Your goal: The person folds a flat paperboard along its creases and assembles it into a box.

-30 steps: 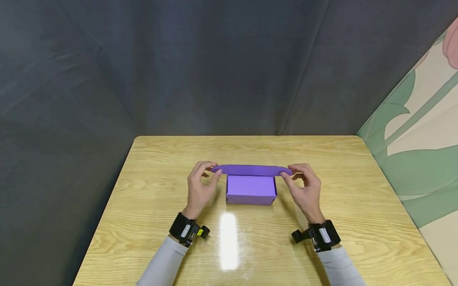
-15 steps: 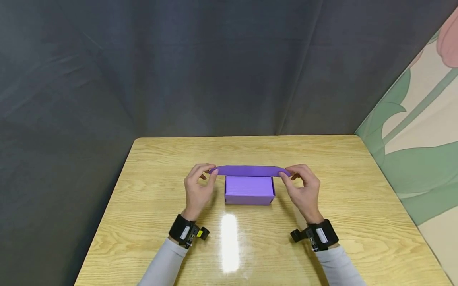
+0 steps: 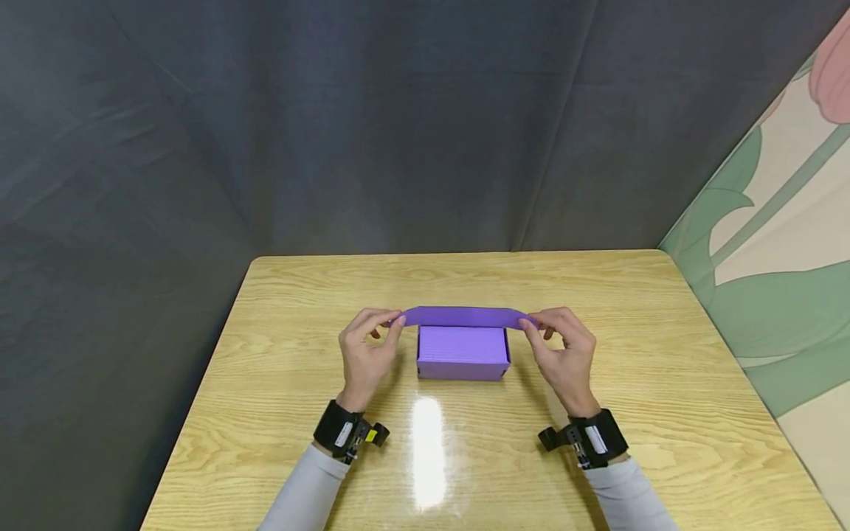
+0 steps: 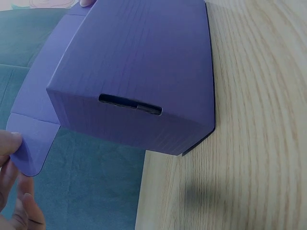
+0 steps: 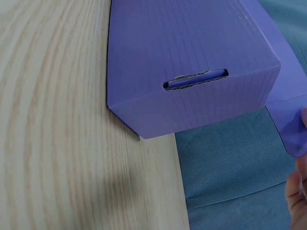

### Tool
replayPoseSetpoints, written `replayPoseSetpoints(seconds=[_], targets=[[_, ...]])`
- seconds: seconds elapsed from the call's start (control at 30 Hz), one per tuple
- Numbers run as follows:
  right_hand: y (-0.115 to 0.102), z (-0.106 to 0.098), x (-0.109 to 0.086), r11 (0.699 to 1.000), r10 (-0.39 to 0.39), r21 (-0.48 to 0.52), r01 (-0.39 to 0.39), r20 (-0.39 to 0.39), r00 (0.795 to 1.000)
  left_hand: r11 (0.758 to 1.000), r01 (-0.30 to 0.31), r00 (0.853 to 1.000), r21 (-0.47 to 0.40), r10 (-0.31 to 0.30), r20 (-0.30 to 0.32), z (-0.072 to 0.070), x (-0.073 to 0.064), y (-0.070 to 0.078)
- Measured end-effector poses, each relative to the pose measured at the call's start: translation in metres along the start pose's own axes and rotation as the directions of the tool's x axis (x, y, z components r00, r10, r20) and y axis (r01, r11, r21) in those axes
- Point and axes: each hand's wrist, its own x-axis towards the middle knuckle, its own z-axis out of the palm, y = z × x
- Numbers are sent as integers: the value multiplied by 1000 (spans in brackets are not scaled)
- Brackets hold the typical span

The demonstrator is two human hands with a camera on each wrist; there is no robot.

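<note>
A purple cardboard box (image 3: pixel 463 352) sits mid-table. Along its far top edge a long purple flap (image 3: pixel 465 316) sticks up, with a rounded tab at each end. My left hand (image 3: pixel 364 361) pinches the left tab (image 4: pixel 33 146) between thumb and fingers. At the other end, the thumb and fingers of my right hand (image 3: pixel 567 361) pinch the right tab (image 5: pixel 290 125). Both tabs bend away from the flap along creases. A narrow slot (image 4: pixel 129 104) shows at a lower edge in the left wrist view, and a similar slot (image 5: pixel 195 79) in the right wrist view. The box's inside is hidden.
The box stands on a light wood-grain table (image 3: pixel 279 295). A dark curtain (image 3: pixel 412 133) hangs behind and to the left of it. To the right is a floral-patterned cloth (image 3: pixel 783 295). Each wrist wears a black strap with a small camera.
The flap's two end tabs slope down slightly more than before, and both hands still pinch them. The box appears slightly further left in the head view, as the view itself has shifted a little.
</note>
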Motion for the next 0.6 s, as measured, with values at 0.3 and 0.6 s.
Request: replayPoseSetpoints(seconds=[0.3,0.6], targets=[[2,-1,-4,998,42,35,-42,5,999,999,25,1000,-21,-25,-11,2,-1,4],[-8,0,-2,995,96,24,-96,17,995,995,52,999,-81,-52,8,5,-2,10]])
